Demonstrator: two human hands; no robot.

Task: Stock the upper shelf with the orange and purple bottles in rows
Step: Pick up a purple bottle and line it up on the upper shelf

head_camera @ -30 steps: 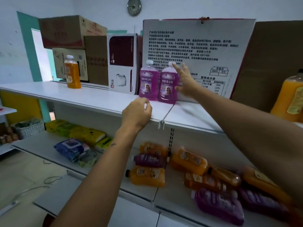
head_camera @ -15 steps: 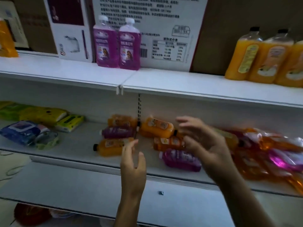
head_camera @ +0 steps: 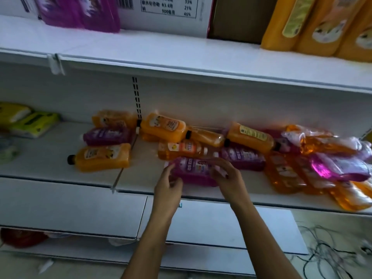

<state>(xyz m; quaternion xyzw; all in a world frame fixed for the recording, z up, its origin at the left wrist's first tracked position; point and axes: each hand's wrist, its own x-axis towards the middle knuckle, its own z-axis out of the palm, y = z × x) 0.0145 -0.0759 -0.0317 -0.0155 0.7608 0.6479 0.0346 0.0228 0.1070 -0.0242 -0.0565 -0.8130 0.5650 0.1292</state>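
Note:
A purple bottle (head_camera: pixel 192 170) lies on its side near the front of the lower shelf (head_camera: pixel 60 176). My left hand (head_camera: pixel 168 186) curls round its left end, and my right hand (head_camera: pixel 228 177) curls over its right end. Several more orange and purple bottles lie in a heap behind and to the right, among them an orange bottle (head_camera: pixel 102 157) at the left. On the upper shelf (head_camera: pixel 181 57) two purple bottles (head_camera: pixel 80 15) stand at the left and orange bottles (head_camera: pixel 314 27) stand at the right.
Yellow-green packs (head_camera: pixel 34 123) lie at the left of the lower shelf. A white printed box (head_camera: pixel 165 11) and brown cardboard (head_camera: pixel 237 19) stand at the back of the upper shelf. Cables (head_camera: pixel 332 250) trail on the floor at the lower right.
Both hands came down from the upper shelf to the lower shelf and closed round a lying purple bottle. The view dropped lower and drew closer.

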